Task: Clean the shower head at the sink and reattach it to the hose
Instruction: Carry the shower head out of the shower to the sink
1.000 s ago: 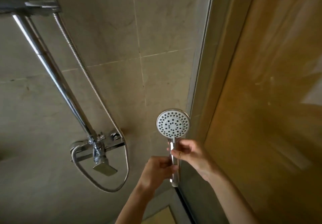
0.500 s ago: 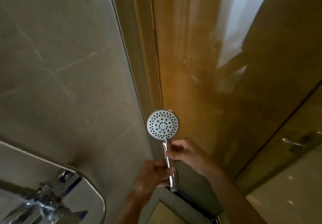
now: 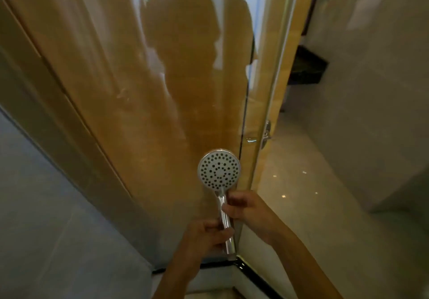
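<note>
View swung to glass door [image 3: 162, 112]; both hands' grip holds shower head [image 3: 219, 170] upright.

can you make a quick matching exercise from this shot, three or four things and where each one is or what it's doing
Things:
1. round white-faced chrome shower head
2. left hand
3. right hand
4. metal door handle

States:
A. grips the lower handle
B. on the glass door edge, above the hands
C. held upright, spray face toward the camera
D. pinches the handle just below the head

Pairs: 1-C, 2-A, 3-D, 4-B
</note>
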The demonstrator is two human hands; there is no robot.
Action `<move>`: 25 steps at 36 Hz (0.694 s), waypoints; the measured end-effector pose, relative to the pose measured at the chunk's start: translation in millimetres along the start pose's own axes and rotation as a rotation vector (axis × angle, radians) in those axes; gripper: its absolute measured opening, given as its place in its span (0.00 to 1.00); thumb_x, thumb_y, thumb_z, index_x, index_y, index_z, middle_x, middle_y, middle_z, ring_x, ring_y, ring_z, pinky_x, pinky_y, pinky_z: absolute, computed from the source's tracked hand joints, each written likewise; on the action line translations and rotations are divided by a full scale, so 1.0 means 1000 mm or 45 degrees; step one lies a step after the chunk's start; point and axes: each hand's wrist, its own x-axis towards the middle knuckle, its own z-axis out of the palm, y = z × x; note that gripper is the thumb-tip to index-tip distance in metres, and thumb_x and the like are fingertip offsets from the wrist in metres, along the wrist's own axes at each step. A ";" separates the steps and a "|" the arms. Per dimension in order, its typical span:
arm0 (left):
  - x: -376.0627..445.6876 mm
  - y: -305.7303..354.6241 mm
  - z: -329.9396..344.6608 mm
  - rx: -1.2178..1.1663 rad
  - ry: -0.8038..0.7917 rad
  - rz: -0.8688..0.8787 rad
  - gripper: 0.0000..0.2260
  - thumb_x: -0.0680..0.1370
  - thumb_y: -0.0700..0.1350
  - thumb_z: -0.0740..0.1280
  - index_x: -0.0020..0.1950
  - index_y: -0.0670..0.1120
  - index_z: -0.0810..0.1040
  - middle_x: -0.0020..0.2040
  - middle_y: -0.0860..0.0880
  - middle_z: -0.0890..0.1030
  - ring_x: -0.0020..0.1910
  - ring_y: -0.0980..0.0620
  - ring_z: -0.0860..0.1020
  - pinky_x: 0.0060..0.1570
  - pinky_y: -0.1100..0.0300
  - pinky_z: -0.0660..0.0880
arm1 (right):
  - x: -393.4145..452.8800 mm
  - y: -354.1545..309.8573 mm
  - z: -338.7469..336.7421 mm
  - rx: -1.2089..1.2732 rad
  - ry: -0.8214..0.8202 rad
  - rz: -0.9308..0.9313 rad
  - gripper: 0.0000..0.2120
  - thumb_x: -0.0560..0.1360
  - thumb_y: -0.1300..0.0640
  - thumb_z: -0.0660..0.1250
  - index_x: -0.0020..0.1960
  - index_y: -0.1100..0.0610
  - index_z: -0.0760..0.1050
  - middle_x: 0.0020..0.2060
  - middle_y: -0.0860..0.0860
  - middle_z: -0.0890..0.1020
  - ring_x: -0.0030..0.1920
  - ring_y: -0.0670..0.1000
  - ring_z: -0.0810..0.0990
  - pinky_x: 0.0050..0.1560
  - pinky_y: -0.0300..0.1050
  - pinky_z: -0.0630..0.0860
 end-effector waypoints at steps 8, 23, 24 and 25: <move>0.025 0.009 0.066 0.129 -0.350 0.073 0.06 0.73 0.34 0.72 0.49 0.32 0.83 0.42 0.36 0.85 0.39 0.45 0.82 0.41 0.54 0.81 | -0.046 0.009 -0.059 0.138 0.334 -0.056 0.06 0.77 0.65 0.69 0.43 0.67 0.77 0.37 0.56 0.74 0.41 0.53 0.74 0.48 0.52 0.73; 0.064 0.033 0.186 0.319 -0.765 0.091 0.07 0.76 0.37 0.71 0.49 0.33 0.83 0.42 0.38 0.85 0.41 0.43 0.85 0.42 0.55 0.81 | -0.095 0.027 -0.163 0.286 0.724 -0.088 0.09 0.79 0.60 0.68 0.49 0.67 0.78 0.38 0.54 0.78 0.41 0.50 0.76 0.43 0.43 0.75; 0.066 0.037 0.194 0.337 -0.779 0.099 0.08 0.76 0.38 0.71 0.50 0.33 0.82 0.44 0.38 0.85 0.43 0.41 0.85 0.44 0.53 0.82 | -0.096 0.027 -0.170 0.285 0.734 -0.094 0.09 0.79 0.60 0.68 0.49 0.67 0.78 0.38 0.54 0.78 0.41 0.50 0.76 0.43 0.43 0.75; 0.069 0.040 0.201 0.352 -0.793 0.105 0.08 0.76 0.38 0.70 0.51 0.33 0.82 0.46 0.37 0.85 0.45 0.40 0.85 0.46 0.52 0.83 | -0.097 0.027 -0.177 0.283 0.742 -0.099 0.08 0.79 0.60 0.68 0.49 0.66 0.79 0.38 0.54 0.78 0.41 0.51 0.77 0.43 0.43 0.75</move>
